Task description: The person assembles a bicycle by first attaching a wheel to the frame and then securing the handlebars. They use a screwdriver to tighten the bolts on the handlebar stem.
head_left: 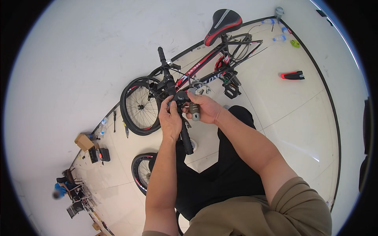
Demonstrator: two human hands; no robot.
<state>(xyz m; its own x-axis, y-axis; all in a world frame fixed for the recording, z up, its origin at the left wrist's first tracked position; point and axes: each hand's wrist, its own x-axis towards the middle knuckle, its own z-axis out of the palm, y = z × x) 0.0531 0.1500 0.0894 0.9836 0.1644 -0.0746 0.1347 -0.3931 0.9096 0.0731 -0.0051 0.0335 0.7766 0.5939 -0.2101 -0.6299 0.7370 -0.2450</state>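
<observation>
A black and red bicycle [204,70] stands against the white wall, its handlebar [173,98] running toward me. My left hand [170,118] wraps the handlebar just above the near black grip [186,139], fingers on a small black part at the bar. My right hand [204,108] holds a grey-handled tool [194,111] against the same spot. The bicycle's black and red saddle [221,21] is at the top, and its front wheel [138,106] is at the left.
A loose wheel [141,171] lies on the floor near my legs. A red and black part [292,75] lies on the floor at the right, plastic bottles [279,37] by the wall. Cardboard box [83,141] and black case [98,154] sit at left; a person [61,190] sits far off.
</observation>
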